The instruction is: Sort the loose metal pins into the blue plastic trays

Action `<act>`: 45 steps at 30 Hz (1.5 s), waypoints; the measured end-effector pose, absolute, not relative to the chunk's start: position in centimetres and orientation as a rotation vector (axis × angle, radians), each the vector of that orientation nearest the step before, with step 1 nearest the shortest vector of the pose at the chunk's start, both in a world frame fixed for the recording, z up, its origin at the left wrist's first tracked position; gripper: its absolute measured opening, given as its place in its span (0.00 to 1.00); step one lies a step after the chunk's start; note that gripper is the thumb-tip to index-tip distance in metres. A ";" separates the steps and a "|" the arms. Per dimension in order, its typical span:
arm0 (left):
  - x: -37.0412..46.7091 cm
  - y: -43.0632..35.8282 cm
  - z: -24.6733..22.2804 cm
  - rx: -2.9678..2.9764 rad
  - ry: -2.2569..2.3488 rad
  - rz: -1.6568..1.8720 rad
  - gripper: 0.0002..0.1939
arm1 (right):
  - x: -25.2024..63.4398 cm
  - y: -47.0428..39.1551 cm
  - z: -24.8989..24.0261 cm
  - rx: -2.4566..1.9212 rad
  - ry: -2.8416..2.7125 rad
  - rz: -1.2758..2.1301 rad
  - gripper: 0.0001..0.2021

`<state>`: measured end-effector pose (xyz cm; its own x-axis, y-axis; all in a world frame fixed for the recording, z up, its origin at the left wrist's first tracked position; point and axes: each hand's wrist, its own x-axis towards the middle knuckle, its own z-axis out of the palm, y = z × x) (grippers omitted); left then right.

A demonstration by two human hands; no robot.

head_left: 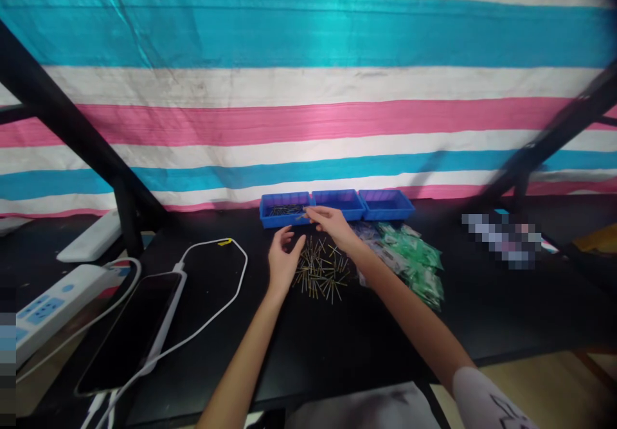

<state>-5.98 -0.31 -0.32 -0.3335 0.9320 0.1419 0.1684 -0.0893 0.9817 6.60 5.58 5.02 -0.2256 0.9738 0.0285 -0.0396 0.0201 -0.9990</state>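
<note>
Over the right edge of the left blue bin [285, 222], my right hand [330, 222] pinches a small, thin item, too small to make out clearly. Dark screw-like pieces [288, 209] lie inside that bin. My left hand [284, 258] is held just left of a loose pile of thin metal pins or screws [318, 271] on the black table, fingers curled and thumb apart, with nothing visible in it. A middle blue bin [340, 204] and a right blue bin [385, 205] stand in the same row.
Green and clear plastic packets [412, 258] are heaped right of the pile. On the left are a phone [135, 332], a white cable [245, 268] and a power strip [62, 307]. Black frame bars [91, 133] slant at both sides before a striped sheet [289, 82].
</note>
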 end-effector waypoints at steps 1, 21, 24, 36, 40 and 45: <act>-6.1 -0.3 -0.4 1.248 1.568 1.478 0.24 | 6.6 5.9 5.4 -0.988 -1.399 1.404 0.14; -5.9 -0.5 -0.3 1.345 1.521 1.272 0.17 | 11.8 2.6 2.2 -1.511 -2.406 0.366 0.06; -6.2 -0.5 0.1 1.481 1.492 1.289 0.14 | 11.5 2.8 2.6 -1.517 -2.309 0.465 0.06; -5.8 -1.0 1.1 1.170 1.127 1.454 0.11 | 9.1 1.6 4.1 -1.134 -1.526 1.316 0.18; -6.1 -1.0 1.8 1.101 1.031 1.462 0.12 | 8.1 1.5 3.8 -1.146 -1.403 1.370 0.19; -6.2 -1.1 2.2 1.049 1.033 1.532 0.12 | 7.2 1.4 3.2 -1.115 -1.431 1.396 0.19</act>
